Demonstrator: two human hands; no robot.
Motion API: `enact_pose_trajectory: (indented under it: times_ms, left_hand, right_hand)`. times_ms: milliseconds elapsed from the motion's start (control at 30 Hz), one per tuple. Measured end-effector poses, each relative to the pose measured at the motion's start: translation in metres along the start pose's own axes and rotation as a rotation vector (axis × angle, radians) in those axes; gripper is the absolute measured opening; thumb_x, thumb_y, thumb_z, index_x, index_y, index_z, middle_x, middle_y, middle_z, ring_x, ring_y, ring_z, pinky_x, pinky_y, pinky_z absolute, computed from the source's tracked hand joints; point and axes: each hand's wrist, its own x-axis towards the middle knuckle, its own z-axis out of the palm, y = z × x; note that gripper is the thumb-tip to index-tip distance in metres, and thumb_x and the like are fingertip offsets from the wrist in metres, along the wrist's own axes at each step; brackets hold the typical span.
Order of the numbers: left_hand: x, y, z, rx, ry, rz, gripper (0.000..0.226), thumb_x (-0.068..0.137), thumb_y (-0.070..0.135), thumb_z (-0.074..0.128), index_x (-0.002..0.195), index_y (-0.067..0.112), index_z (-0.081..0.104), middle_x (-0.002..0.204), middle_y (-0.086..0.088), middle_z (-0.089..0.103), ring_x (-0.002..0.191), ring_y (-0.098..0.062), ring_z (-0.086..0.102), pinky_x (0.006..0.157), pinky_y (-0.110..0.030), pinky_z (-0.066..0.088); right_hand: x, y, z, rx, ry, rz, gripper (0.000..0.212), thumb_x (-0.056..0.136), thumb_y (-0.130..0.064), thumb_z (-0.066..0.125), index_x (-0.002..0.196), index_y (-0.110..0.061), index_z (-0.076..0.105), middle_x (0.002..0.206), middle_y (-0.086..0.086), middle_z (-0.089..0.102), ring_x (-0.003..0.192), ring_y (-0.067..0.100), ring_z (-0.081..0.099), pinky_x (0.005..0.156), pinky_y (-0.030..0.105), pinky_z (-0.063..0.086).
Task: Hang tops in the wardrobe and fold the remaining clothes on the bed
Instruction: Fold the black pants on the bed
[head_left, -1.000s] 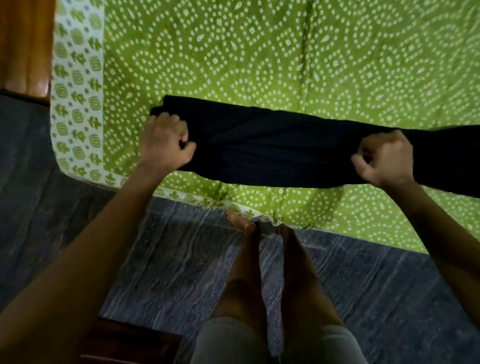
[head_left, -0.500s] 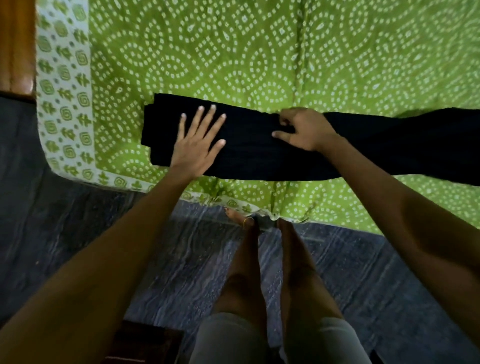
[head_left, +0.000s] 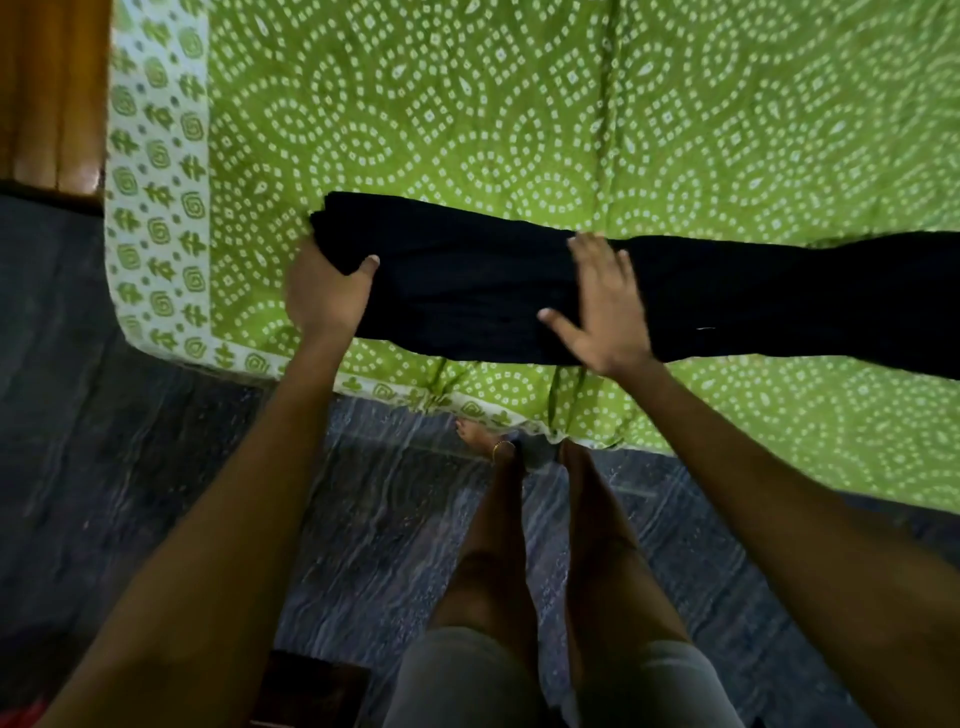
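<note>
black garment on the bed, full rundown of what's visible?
The black garment is a long, narrow folded strip of dark soft fabric, lying flat across the green patterned bedsheet near the bed's edge, its right end running out of frame. The left hand grips its left end; the right hand presses flat on its middle.

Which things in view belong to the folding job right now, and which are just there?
In the job:
- black garment, a long strip lying on the bed
- left hand, gripping its left end
- right hand, flat on its middle
- green patterned bedsheet, the folding surface

Just there:
- wooden furniture, top left
- dark floor
</note>
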Motion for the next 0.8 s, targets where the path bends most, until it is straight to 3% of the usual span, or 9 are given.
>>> enact_pose_trajectory:
  times_ms: [167, 300, 367, 433, 500, 567, 633, 700, 800]
  left_hand:
    - [-0.003, 0.034, -0.031, -0.456, -0.218, -0.111, 0.011, 0.075, 0.010, 0.067, 0.086, 0.011, 0.065, 0.085, -0.003, 0.065, 0.091, -0.025, 0.064, 0.070, -0.030, 0.052]
    - [-0.053, 0.091, -0.031, -0.510, -0.273, 0.118, 0.014, 0.075, 0.009, 0.067, 0.089, 0.012, 0.066, 0.085, -0.001, 0.067, 0.077, -0.014, 0.064, 0.072, -0.027, 0.051]
    - [-0.089, 0.118, -0.024, -0.561, -0.508, 0.231, 0.011, 0.078, 0.014, 0.070, 0.087, 0.016, 0.064, 0.085, 0.003, 0.066, 0.075, -0.007, 0.063, 0.075, -0.022, 0.050]
    - [-0.115, 0.133, -0.012, -0.629, -0.685, 0.380, 0.006, 0.085, 0.016, 0.066, 0.089, 0.018, 0.062, 0.086, 0.006, 0.065, 0.072, 0.001, 0.061, 0.072, -0.017, 0.050]
    - [-0.125, 0.140, -0.002, -0.745, -0.603, 0.488, 0.011, 0.088, 0.016, 0.060, 0.082, 0.025, 0.061, 0.077, 0.012, 0.062, 0.063, 0.004, 0.056, 0.064, -0.015, 0.046]
    - [-0.118, 0.140, 0.012, -0.701, -0.365, 0.585, 0.008, 0.085, 0.025, 0.057, 0.085, 0.022, 0.065, 0.084, 0.012, 0.063, 0.073, 0.001, 0.057, 0.070, -0.015, 0.044]
    - [-0.099, 0.137, 0.031, -0.453, -0.247, 0.727, 0.033, 0.087, 0.031, 0.052, 0.107, 0.009, 0.066, 0.112, -0.003, 0.062, 0.102, -0.011, 0.057, 0.089, -0.018, 0.040]
    - [-0.079, 0.132, 0.055, -0.239, -0.399, 0.736, 0.045, 0.093, 0.033, 0.049, 0.129, 0.007, 0.055, 0.138, -0.010, 0.048, 0.129, -0.017, 0.042, 0.106, -0.021, 0.028]
    - [-0.071, 0.128, 0.081, -0.072, -0.602, 0.708, 0.047, 0.099, 0.034, 0.039, 0.138, 0.010, 0.045, 0.145, -0.009, 0.042, 0.134, -0.019, 0.037, 0.109, -0.021, 0.023]
  right_hand:
    - [0.007, -0.094, 0.038, 0.247, -0.099, -0.087, 0.120, 0.070, -0.067, 0.064, 0.149, -0.001, 0.004, 0.158, 0.015, 0.005, 0.146, 0.026, 0.002, 0.119, 0.043, -0.004]
    - [0.003, -0.132, 0.021, 0.905, 0.067, 0.129, 0.128, 0.058, -0.046, 0.084, 0.150, -0.009, 0.003, 0.154, 0.013, 0.023, 0.141, 0.026, 0.027, 0.118, 0.045, 0.016]
    - [-0.004, -0.130, 0.006, 1.208, 0.338, 0.306, 0.099, 0.064, -0.030, 0.077, 0.142, 0.003, 0.025, 0.139, 0.020, 0.044, 0.127, 0.030, 0.046, 0.109, 0.041, 0.037]
    - [-0.009, -0.107, -0.016, 1.399, 0.558, 0.550, 0.048, 0.074, -0.008, 0.068, 0.117, 0.004, 0.051, 0.110, 0.011, 0.060, 0.103, 0.019, 0.059, 0.093, 0.024, 0.048]
    - [-0.015, -0.063, -0.030, 1.560, 0.641, 0.779, 0.022, 0.080, -0.001, 0.065, 0.099, -0.009, 0.058, 0.101, 0.005, 0.063, 0.094, 0.013, 0.061, 0.089, 0.028, 0.052]
    - [-0.030, -0.009, -0.037, 1.818, 0.613, 0.894, 0.030, 0.086, -0.004, 0.063, 0.115, -0.009, 0.056, 0.117, 0.010, 0.062, 0.104, 0.021, 0.062, 0.086, 0.035, 0.054]
    - [-0.047, 0.033, -0.035, 1.964, 0.527, 0.888, 0.043, 0.090, -0.009, 0.056, 0.133, -0.007, 0.049, 0.131, 0.011, 0.056, 0.116, 0.023, 0.057, 0.086, 0.032, 0.054]
    - [-0.059, 0.056, -0.029, 1.935, 0.468, 0.961, 0.046, 0.090, -0.010, 0.054, 0.136, -0.006, 0.048, 0.135, 0.011, 0.053, 0.122, 0.023, 0.053, 0.091, 0.032, 0.051]
    - [-0.063, 0.069, -0.032, 1.955, 0.447, 0.974, 0.045, 0.088, -0.004, 0.053, 0.133, -0.004, 0.050, 0.128, 0.010, 0.059, 0.111, 0.020, 0.061, 0.093, 0.031, 0.051]
